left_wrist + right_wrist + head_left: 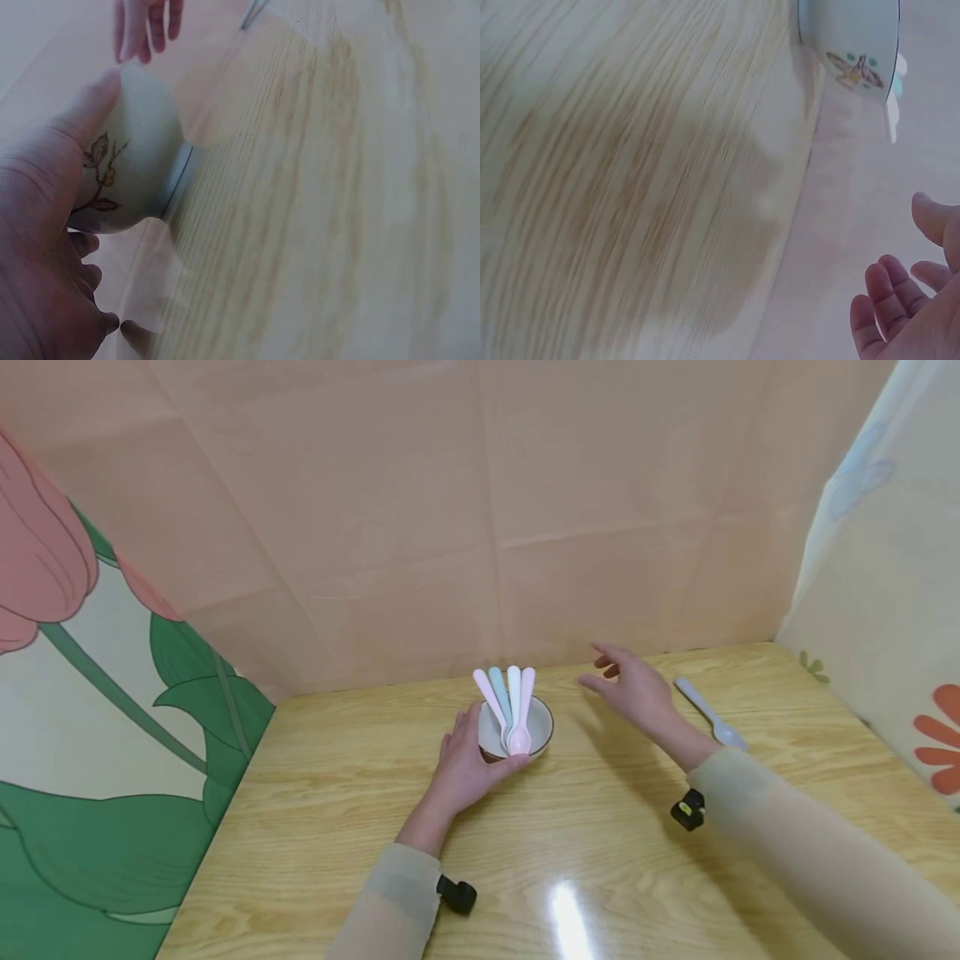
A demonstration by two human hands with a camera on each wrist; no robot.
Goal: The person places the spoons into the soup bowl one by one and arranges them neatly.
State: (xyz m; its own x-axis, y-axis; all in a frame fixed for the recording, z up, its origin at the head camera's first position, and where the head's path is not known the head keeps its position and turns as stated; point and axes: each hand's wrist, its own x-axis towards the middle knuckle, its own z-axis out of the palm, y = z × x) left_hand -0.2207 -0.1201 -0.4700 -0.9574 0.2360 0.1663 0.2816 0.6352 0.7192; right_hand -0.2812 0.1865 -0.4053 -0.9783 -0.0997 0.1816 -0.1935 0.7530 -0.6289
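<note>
A white bowl (542, 727) with a dark rim stands on the table; a painted leaf twig on its outer wall (142, 150) shows in the left wrist view. Several pastel spoons (519, 739), pink, green and whitish, lie in it with handles fanned past the far rim. My left hand (467, 768) holds the bowl from the left, thumb along the near side and fingers round the left side. To the bowl's right, my right hand (633, 692) hovers above the table with thumb and fingers apart, holding nothing.
A grey-blue spoon (708, 712) lies on the wooden table (337, 827) to the right, beyond my right forearm. An orange-pink sheet (375, 527) hangs behind the table's far edge. Flower-patterned panels stand at the left (90, 852) and right (885, 635).
</note>
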